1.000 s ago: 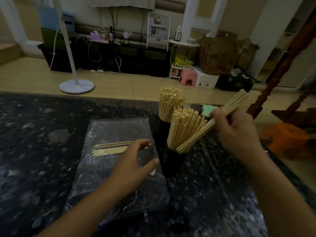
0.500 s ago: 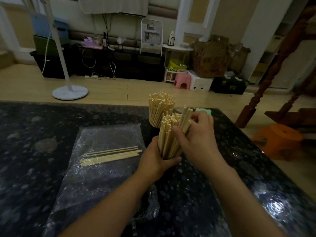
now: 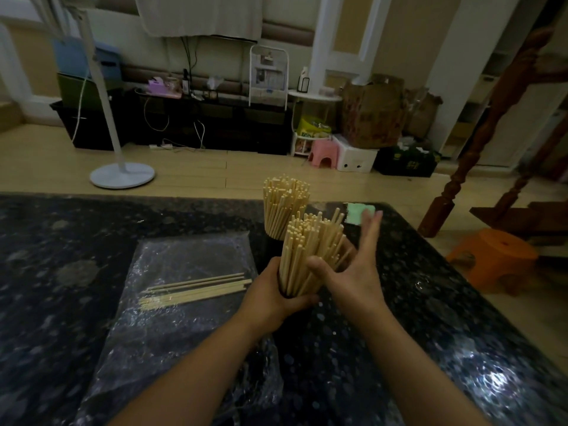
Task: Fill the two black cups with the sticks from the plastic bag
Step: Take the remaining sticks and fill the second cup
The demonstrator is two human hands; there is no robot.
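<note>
**Both cups nearly full, a last handful left in the bag**

The dark speckled table (image 3: pixel 76 229) fills the lower half of the frame. On it, lower left of centre, lies the clear plastic bag (image 3: pixel 184 318), flattened and almost empty: only a small row of loose sticks (image 3: pixel 196 289) lies inside it, side by side and pointing toward the hands.

At the centre of the frame stand the two cups. The far cup's bundle (image 3: pixel 284 207) is packed tight and fans out upright; the cup under it is hidden behind the near bundle. The near cup (image 3: pixel 287 295) is mostly covered by the left hand (image 3: pixel 270 298), whose fingers wrap round its base to steady it. Its bundle (image 3: pixel 310 256) is dense too, with a few sticks poking higher on the right side.

The right hand (image 3: pixel 350 272) is spread wide beside that bundle, fingers straight and holding nothing, thumb touching the sticks.

By my reading the filling is close to done. What remains is the small row in the bag, plus perhaps settling the uneven sticks in the near cup.
</note>
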